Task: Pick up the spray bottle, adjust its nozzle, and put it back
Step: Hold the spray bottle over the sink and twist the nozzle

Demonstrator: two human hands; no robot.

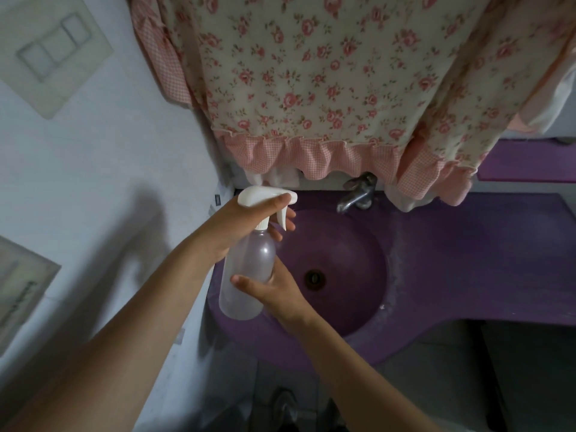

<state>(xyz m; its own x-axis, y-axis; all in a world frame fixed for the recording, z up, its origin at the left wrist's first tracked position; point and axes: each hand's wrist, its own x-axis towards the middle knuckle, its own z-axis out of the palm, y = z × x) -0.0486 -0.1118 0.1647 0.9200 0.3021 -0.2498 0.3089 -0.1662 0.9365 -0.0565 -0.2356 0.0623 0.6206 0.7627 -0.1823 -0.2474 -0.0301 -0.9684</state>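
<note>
Spray bottle [246, 275]: mid-body covered by the right hand [274, 294]; neck and rear of the white head partly covered by the left hand [246, 226]; nozzle tip setting too small to tell; fill level unclear through the frosted wall. Tap [358, 191]: upper part hidden behind the floral curtain [327, 73]. Curtain: top cut off by the upper edge. Wall behind the curtain: hidden. Purple bench [498, 260]: right end cut off by the frame. Framed sheets on the left wall [18, 282]: blurred, writing unreadable, partly cut off. Object on the floor below the sink [282, 400]: dark, blurred, not identifiable.
</note>
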